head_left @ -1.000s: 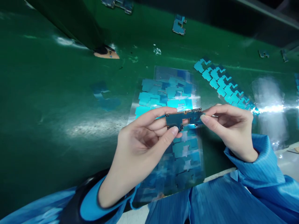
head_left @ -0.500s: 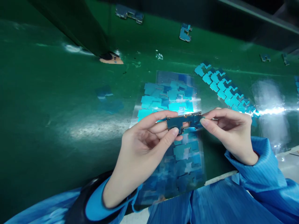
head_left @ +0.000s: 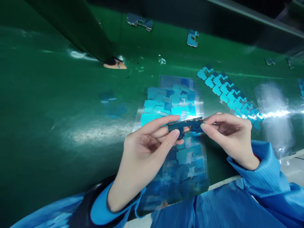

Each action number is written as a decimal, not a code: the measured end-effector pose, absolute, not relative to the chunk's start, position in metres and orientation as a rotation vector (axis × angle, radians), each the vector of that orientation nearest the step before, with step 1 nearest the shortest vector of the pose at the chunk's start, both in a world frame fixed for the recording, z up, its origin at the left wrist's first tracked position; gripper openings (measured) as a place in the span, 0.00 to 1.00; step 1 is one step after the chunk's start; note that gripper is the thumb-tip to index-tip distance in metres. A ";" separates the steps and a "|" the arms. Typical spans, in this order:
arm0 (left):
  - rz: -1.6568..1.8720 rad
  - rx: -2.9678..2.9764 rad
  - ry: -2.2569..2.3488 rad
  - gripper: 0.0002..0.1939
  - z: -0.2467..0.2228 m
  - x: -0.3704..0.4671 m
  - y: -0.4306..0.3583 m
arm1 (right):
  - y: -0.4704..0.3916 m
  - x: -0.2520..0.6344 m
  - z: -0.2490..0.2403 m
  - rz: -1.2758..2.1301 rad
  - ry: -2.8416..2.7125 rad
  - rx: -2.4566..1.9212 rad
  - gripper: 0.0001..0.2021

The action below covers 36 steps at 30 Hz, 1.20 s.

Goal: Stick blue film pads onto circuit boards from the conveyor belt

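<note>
Between my hands is a small dark blue circuit board [head_left: 175,126] with a notch cut into its middle and metal parts along its edges. My left hand [head_left: 144,152] grips its left end, thumb on the face and fingers behind. At the board's right end, my right hand [head_left: 231,136] pinches the edge with thumb and forefinger; whether a thin film is also in that pinch I cannot tell. Under the hands lies a clear plastic sheet [head_left: 166,81] bearing rows of blue film cutouts [head_left: 154,106], partly hidden by my hands.
A slanting strip of overlapping blue film cutouts [head_left: 223,88] lies to the right on the green work mat [head_left: 71,158]. More circuit boards [head_left: 140,22] rest at the back, one notched board [head_left: 192,38] among them. A dark post [head_left: 78,28] rises at the upper left. Glare covers parts of the mat.
The view has shifted slightly, so the back boards sit a little lower. My hands and the held circuit board are slightly lower and to the left, with both grips unchanged.
</note>
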<state>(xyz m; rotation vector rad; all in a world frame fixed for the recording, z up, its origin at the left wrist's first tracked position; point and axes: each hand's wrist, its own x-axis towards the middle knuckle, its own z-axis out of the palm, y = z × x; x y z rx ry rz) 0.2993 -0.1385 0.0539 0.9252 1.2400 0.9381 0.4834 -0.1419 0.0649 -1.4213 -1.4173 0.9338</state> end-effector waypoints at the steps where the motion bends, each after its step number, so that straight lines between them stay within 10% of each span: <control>1: 0.931 0.927 1.247 0.11 0.054 0.299 -0.139 | -0.142 0.483 0.065 0.939 -1.412 -1.419 0.07; 36: 0.969 0.793 1.139 0.08 0.050 0.299 -0.138 | -0.139 0.487 0.052 0.469 -1.691 -1.373 0.05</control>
